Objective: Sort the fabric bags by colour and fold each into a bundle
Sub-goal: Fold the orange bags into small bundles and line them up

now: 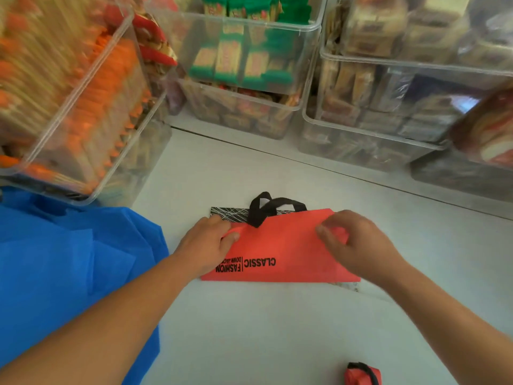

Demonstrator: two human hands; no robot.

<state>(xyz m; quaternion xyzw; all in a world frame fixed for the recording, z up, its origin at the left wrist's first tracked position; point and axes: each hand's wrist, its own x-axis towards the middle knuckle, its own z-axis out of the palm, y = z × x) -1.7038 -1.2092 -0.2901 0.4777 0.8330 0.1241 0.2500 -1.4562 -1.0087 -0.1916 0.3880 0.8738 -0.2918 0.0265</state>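
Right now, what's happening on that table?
A person is folding a red bag flat on the white table. The left hand holds its left end and the right hand pinches the fabric near its right end, with the black handles sticking out at the far edge. Blue fabric lies to the left, and a small red bundle sits near the front.

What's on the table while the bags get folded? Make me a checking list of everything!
Surface: white table, flat and smooth.
Job's things: red fabric bag with black handles lies flat mid-table, partly folded; small red folded bundle at the near edge; blue fabric pile at the left.
Clutter: clear plastic bins of wrapped snacks, stacked along the back and left.
Grippers: left hand and right hand each pinch the red bag's top edge.
Cables: nothing seen.
Surroundings: nothing seen beyond the bins.
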